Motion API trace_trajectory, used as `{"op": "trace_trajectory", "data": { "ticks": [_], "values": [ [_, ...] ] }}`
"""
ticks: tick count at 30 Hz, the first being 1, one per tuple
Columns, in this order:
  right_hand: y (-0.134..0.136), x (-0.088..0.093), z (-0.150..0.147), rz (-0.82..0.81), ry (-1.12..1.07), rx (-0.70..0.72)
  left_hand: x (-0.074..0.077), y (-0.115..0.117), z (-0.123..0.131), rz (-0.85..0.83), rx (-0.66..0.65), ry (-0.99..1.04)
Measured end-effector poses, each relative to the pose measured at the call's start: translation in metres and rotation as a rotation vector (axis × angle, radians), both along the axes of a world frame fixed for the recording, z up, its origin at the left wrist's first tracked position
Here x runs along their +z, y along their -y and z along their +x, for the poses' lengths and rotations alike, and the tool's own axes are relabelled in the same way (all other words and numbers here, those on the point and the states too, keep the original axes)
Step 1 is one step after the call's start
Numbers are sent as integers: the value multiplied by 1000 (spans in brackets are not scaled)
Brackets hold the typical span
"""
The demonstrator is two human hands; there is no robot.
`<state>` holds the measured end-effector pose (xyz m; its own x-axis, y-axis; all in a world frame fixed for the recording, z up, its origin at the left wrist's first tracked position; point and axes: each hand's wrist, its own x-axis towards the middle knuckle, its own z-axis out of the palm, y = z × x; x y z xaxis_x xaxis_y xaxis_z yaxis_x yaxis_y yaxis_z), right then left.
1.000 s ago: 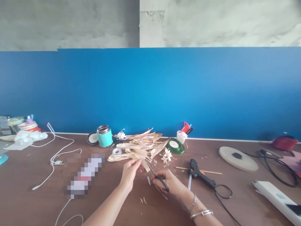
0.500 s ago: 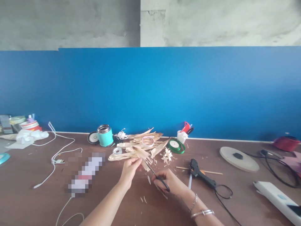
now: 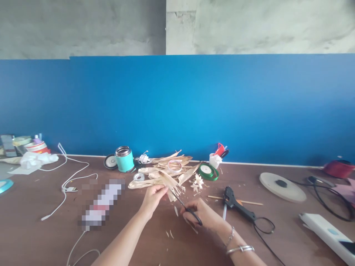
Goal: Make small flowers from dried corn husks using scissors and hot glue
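Observation:
Between the thumb and fingers of my left hand (image 3: 155, 195) is a piece of dried corn husk (image 3: 171, 195), pale and papery. My right hand (image 3: 198, 214) grips a pair of black-handled scissors (image 3: 190, 211), whose blades reach up and left to the husk near my left fingertips. Whether the blades are parted cannot be made out. Behind my hands lies a pile of dried husks (image 3: 149, 183), with a small star-shaped husk flower (image 3: 198, 181) to its right. Thin husk scraps (image 3: 171, 234) are scattered on the table in front.
Right of my right hand lies a black glue gun (image 3: 238, 207) by a wooden stick (image 3: 253, 203). Green ribbon (image 3: 212, 173), a white cup of pens (image 3: 215, 161) and a turquoise thermos (image 3: 124, 160) stand behind. White cables (image 3: 65, 181) lie left; a round lid (image 3: 294, 190) lies right.
Both hands stay almost in place, the scissors still at the husk. My right hand and the scissors have shifted very slightly right.

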<state>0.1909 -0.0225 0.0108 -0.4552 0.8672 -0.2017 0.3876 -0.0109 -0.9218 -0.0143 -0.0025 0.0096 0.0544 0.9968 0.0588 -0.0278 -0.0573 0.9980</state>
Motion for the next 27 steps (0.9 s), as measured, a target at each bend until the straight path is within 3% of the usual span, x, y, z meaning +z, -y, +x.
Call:
{"op": "trace_trajectory", "data": {
  "ticks": [10, 17, 22, 27],
  "values": [
    [0, 3, 3, 38, 27, 34, -2, -1, -2, -9, -24, -14],
    [-3, -6, 2, -15, -27, 9, -5, -2, -3, 6, -30, -40],
    [-2, -5, 1, -153, -92, 6, -1, -1, -2, -8, 97, 2],
    [1, 1, -2, -160, -69, -17, 3, -1, -1, -42, 176, 96]
  ]
}}
